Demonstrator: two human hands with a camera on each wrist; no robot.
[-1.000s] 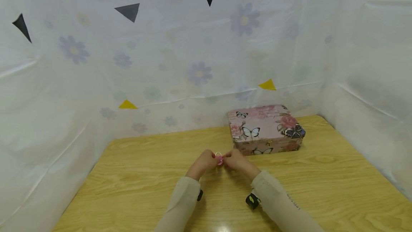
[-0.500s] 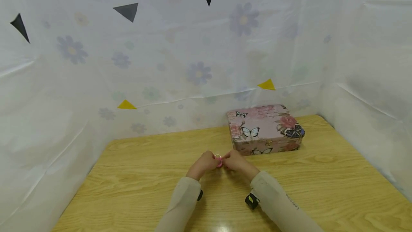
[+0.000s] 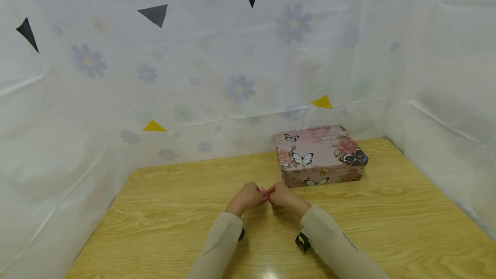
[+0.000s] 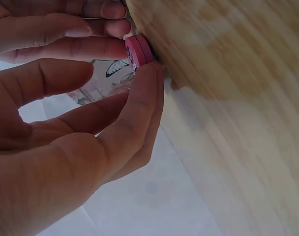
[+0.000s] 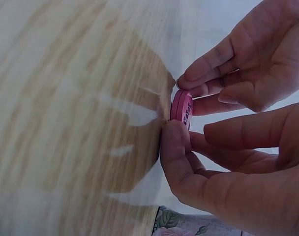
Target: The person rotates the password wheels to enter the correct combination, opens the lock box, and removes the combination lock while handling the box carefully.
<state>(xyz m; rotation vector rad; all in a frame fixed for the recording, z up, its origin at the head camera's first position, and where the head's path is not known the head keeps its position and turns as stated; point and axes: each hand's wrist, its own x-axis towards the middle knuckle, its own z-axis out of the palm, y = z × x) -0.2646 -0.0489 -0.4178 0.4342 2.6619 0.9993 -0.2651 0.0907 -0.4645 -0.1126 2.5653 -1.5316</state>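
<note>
A small round pink padlock (image 3: 265, 195) with a thin metal loop at its top is held between the fingertips of both hands, low over the wooden table. My left hand (image 3: 247, 197) holds its left edge and my right hand (image 3: 283, 195) its right edge, fingers curled. In the left wrist view the padlock (image 4: 139, 50) shows a seam round its rim, with my left hand (image 4: 85, 132) below it. From the right wrist, dark marks show on the padlock's face (image 5: 186, 109), and fingers of my right hand (image 5: 238, 157) touch its lower edge. Fingers hide parts of the padlock.
Behind the hands, to the right, stands a closed pink box (image 3: 319, 154) with butterflies, roses and a small metal clasp. White flowered sheeting (image 3: 217, 63) rises behind the table (image 3: 174, 210) and along both sides.
Both hands stay in place on the padlock, with only slight finger movement. The padlock's pink body and loop appear slightly turned or lowered. The box has not moved.
</note>
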